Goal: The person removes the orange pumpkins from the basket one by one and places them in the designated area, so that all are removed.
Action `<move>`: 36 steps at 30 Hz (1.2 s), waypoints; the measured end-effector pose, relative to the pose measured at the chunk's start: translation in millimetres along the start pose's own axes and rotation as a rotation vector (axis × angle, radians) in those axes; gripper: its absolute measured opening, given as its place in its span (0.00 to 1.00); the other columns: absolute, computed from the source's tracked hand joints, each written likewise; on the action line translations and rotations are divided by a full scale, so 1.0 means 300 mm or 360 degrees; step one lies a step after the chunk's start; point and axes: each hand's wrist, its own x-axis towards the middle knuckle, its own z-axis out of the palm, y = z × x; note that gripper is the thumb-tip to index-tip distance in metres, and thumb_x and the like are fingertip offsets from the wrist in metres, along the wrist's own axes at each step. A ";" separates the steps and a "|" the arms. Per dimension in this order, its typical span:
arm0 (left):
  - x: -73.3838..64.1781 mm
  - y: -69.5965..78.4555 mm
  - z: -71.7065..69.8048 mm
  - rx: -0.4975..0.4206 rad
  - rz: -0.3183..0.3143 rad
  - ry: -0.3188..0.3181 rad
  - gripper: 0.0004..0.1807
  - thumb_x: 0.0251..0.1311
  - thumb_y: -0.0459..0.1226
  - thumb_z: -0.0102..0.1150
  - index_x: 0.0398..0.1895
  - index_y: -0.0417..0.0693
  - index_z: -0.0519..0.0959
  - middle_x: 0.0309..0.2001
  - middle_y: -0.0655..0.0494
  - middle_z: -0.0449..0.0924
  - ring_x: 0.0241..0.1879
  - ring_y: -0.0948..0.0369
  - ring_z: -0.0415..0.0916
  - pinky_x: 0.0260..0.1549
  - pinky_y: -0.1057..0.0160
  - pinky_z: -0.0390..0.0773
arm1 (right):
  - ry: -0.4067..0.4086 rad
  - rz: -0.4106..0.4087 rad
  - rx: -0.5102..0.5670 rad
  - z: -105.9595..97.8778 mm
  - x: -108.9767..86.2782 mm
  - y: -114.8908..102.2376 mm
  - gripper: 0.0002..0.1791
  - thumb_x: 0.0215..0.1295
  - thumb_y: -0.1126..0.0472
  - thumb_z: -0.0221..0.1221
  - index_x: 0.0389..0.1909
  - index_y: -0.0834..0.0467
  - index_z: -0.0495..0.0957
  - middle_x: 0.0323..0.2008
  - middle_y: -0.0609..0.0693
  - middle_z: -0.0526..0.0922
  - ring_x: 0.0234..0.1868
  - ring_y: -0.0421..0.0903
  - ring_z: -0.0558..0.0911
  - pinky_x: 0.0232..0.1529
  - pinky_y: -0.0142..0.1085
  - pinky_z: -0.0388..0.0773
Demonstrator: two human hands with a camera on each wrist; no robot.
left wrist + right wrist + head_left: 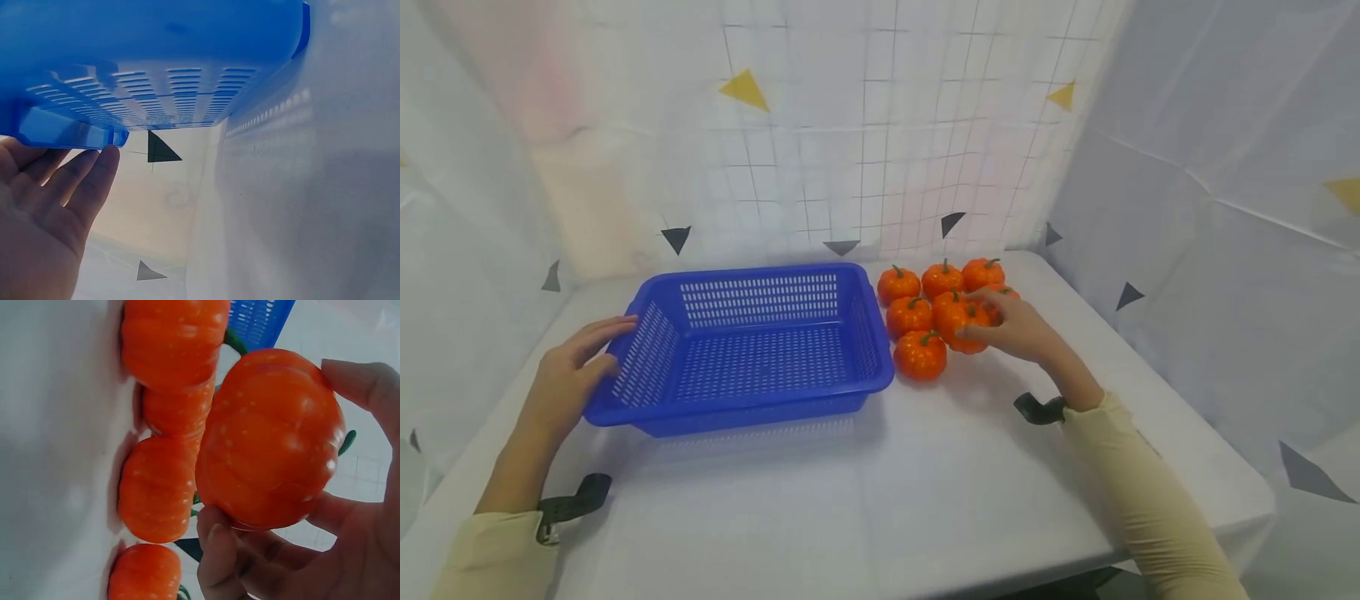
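In the head view a blue plastic basket (737, 408) with slotted walls stands on the white table, nothing inside it. My left hand (568, 367) lies along its left rim, the fairly straight fingers (94, 181) touching the rim in the left wrist view; the thumb is hidden there. To the right of the basket, my right hand (1018, 329) holds a small orange pumpkin (272, 440) between thumb and fingers. It is raised above the table, among the other pumpkins. Several more orange pumpkins (921, 356) with green stems sit between the basket and this hand.
The white table (865, 517) ends at a front edge near me and a right edge. White sheets (820, 167) with grid lines and dark and yellow triangles enclose it at the back and sides. A dark strap (576, 500) is on each wrist.
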 end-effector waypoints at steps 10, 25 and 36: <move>0.007 -0.009 0.002 0.0003 0.0046 0.0009 0.27 0.73 0.30 0.45 0.74 0.44 0.72 0.74 0.41 0.66 0.77 0.51 0.57 0.70 0.29 0.50 | -0.0122 -0.0011 0.0031 0.023 0.022 0.095 0.36 0.63 0.42 0.69 0.64 0.59 0.73 0.55 0.60 0.78 0.51 0.59 0.77 0.52 0.54 0.80; 0.000 -0.007 -0.010 0.0105 0.0045 -0.0081 0.27 0.75 0.31 0.44 0.76 0.42 0.69 0.75 0.39 0.64 0.72 0.33 0.59 0.58 0.28 0.64 | -0.0251 0.0031 -0.0035 0.055 0.039 0.139 0.43 0.62 0.39 0.70 0.69 0.60 0.67 0.62 0.61 0.76 0.60 0.60 0.75 0.63 0.61 0.73; 0.001 -0.007 -0.011 0.0153 0.0110 -0.0059 0.27 0.73 0.30 0.46 0.74 0.42 0.71 0.74 0.41 0.67 0.72 0.36 0.61 0.64 0.64 0.67 | -0.0236 0.0048 -0.0033 0.051 0.030 0.124 0.41 0.60 0.43 0.73 0.69 0.58 0.71 0.59 0.59 0.78 0.56 0.59 0.75 0.59 0.57 0.76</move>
